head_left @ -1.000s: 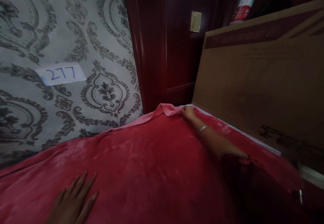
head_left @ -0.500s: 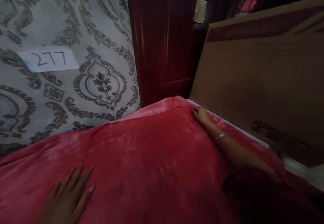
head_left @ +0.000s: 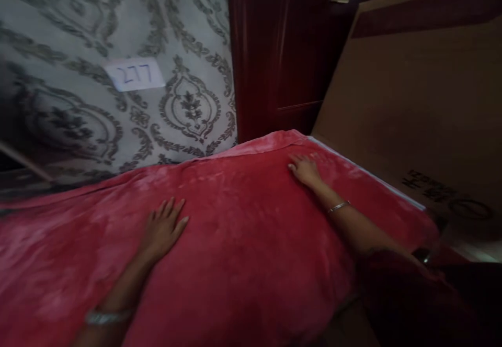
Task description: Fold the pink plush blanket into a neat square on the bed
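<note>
While the left hand (head_left: 161, 232) lies flat and wide and the right hand (head_left: 306, 170) rests loosely splayed, the red blanket (head_left: 243, 237) beneath both seems mid-smoothing; its folded edge (head_left: 270, 142) beyond the right hand likely calls for flattening.

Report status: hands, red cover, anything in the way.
Left hand palm-down on red cover. Right hand on it near far corner. Cover spread out. Cardboard box close along right side.
</note>
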Available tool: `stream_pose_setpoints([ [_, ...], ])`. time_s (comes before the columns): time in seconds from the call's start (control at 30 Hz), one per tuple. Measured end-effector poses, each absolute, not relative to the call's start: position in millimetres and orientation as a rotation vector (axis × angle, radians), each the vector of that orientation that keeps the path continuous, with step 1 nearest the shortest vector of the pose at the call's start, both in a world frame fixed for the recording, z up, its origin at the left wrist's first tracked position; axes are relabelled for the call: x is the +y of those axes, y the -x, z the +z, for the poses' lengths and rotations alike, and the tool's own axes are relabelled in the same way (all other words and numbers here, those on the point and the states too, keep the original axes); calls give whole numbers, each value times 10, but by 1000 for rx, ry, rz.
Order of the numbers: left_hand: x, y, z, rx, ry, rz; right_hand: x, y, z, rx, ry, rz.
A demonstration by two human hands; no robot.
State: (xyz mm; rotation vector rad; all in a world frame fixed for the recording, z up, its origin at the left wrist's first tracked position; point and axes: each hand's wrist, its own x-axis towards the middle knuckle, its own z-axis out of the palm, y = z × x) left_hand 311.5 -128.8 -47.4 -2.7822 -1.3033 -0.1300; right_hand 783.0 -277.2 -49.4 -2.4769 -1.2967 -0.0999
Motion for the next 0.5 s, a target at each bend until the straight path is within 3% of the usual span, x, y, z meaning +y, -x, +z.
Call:
stream_pose_setpoints([
  [0.23,-1401,-3055,-220,-1390,2887,22,-2822,-6446,-668,-1960,2087,70],
  [0.5,-1542,-1967,-184,-1651,2654,-75,-2900,-6426,-840,-1921,2081,-26],
])
